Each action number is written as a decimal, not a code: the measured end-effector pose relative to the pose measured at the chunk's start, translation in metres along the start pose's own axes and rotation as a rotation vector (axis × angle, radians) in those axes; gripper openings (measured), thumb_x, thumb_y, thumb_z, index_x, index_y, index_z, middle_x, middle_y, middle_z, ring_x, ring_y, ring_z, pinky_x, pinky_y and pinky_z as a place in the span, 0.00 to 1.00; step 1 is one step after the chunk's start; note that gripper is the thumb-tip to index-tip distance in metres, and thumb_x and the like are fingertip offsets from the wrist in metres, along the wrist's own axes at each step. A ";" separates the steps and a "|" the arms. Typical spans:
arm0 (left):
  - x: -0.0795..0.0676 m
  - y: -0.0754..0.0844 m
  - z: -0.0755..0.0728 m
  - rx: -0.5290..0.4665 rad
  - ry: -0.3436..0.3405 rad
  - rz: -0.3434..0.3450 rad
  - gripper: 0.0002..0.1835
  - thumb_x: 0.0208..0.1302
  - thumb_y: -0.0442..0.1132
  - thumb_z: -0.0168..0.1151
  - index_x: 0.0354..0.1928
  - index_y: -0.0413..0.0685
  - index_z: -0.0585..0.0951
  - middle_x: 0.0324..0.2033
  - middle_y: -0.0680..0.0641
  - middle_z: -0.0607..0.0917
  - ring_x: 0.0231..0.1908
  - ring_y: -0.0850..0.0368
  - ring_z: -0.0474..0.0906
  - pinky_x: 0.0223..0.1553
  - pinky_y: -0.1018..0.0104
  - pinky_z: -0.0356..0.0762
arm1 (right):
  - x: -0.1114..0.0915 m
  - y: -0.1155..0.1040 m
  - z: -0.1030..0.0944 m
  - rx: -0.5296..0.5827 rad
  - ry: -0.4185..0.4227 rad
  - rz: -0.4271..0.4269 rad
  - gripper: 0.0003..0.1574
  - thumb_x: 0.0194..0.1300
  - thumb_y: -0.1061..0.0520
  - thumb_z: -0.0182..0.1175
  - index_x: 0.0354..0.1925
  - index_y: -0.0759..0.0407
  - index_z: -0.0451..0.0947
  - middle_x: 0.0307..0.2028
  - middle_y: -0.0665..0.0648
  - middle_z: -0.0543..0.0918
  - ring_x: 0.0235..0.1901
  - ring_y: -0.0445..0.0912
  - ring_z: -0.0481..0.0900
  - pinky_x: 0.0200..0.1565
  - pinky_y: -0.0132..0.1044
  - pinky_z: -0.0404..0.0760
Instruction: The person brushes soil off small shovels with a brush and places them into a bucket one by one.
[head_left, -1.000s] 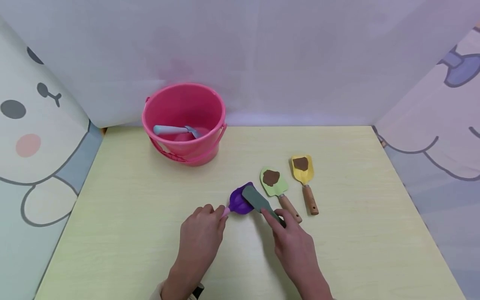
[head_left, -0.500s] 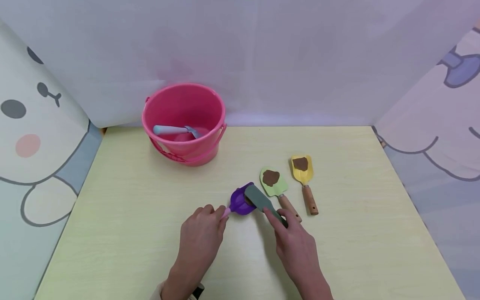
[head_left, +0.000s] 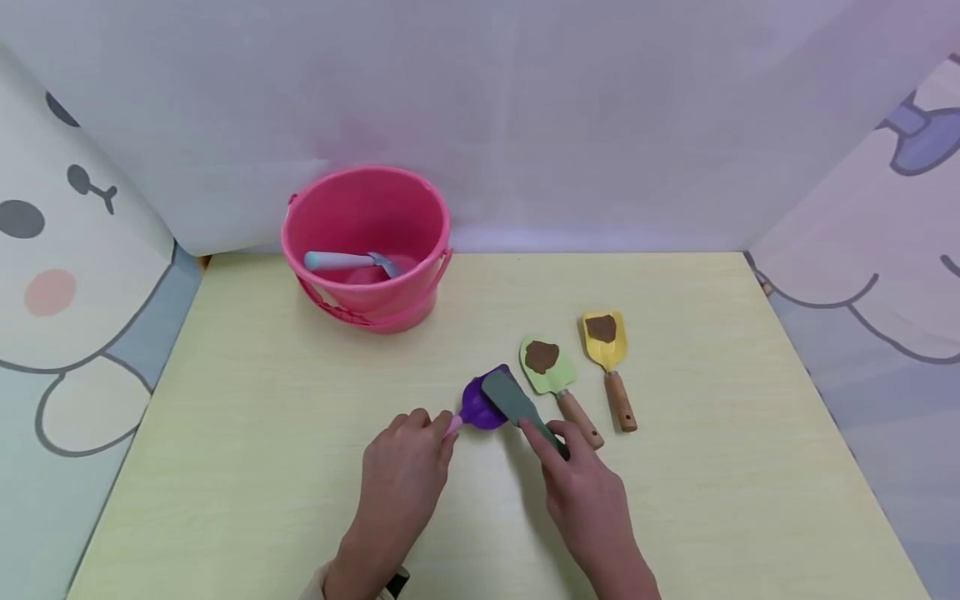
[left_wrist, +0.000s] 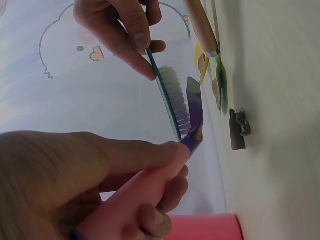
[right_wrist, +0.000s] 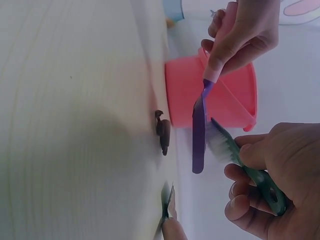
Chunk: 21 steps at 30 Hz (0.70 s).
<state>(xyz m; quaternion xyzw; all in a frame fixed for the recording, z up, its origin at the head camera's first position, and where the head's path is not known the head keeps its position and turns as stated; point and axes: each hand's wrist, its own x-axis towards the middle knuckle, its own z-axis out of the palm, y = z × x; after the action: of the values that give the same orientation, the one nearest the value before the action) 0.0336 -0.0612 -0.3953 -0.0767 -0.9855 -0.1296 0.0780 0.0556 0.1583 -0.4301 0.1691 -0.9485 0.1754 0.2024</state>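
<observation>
My left hand grips the pink handle of a purple toy shovel, held above the table. In my right hand is a green brush, the index finger lying along its back. Its white bristles press against the shovel's blade, as the left wrist view shows. A small dark brown lump sits on the table beneath the shovel, hidden from the head view. Just right of the brush lies a light green shovel, and beyond it a yellow shovel; each bears a brown patch and has a wooden handle.
A pink bucket stands at the back left of the table. Inside it leans a tool with a light blue handle. White cloth and printed cartoon panels close off the back and sides.
The brush slid slightly right over the shovel's blade, then back to the left, moving with my right hand. My left hand and the purple shovel have stayed nearly still.
</observation>
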 end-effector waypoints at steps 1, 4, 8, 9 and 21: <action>0.000 0.000 0.000 0.000 0.002 0.003 0.11 0.56 0.42 0.81 0.41 0.51 0.91 0.26 0.50 0.85 0.23 0.59 0.75 0.20 0.68 0.74 | 0.000 -0.001 0.000 -0.005 -0.010 0.001 0.44 0.47 0.73 0.78 0.60 0.44 0.85 0.49 0.58 0.84 0.24 0.43 0.79 0.18 0.26 0.66; 0.001 0.000 0.000 0.001 -0.003 0.006 0.11 0.56 0.43 0.81 0.41 0.51 0.91 0.26 0.50 0.85 0.23 0.59 0.76 0.21 0.68 0.75 | 0.001 -0.001 0.001 -0.029 -0.031 0.019 0.44 0.47 0.72 0.78 0.61 0.43 0.84 0.49 0.57 0.84 0.24 0.43 0.80 0.18 0.27 0.67; 0.002 0.000 0.000 0.003 -0.018 -0.003 0.12 0.56 0.43 0.81 0.41 0.52 0.91 0.26 0.50 0.85 0.23 0.59 0.76 0.21 0.68 0.76 | 0.001 0.001 0.000 -0.042 -0.028 0.037 0.43 0.48 0.74 0.77 0.60 0.44 0.85 0.50 0.59 0.83 0.27 0.47 0.84 0.18 0.29 0.69; 0.002 0.000 -0.001 0.001 -0.023 -0.005 0.12 0.56 0.43 0.81 0.41 0.52 0.91 0.27 0.50 0.85 0.24 0.59 0.77 0.21 0.67 0.77 | 0.002 0.002 0.000 -0.040 -0.030 0.041 0.43 0.48 0.74 0.77 0.60 0.45 0.85 0.50 0.59 0.83 0.29 0.48 0.85 0.18 0.29 0.70; 0.004 0.001 0.000 -0.019 -0.057 -0.014 0.12 0.57 0.44 0.81 0.43 0.52 0.92 0.27 0.50 0.86 0.24 0.59 0.77 0.22 0.68 0.76 | 0.003 0.002 0.000 -0.042 -0.020 0.054 0.44 0.47 0.76 0.76 0.60 0.48 0.85 0.48 0.60 0.82 0.33 0.51 0.88 0.20 0.32 0.77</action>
<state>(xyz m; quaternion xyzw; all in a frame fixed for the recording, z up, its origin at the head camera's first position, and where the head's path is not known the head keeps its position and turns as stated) 0.0303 -0.0596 -0.3944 -0.0741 -0.9866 -0.1372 0.0484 0.0518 0.1589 -0.4294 0.1407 -0.9582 0.1591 0.1916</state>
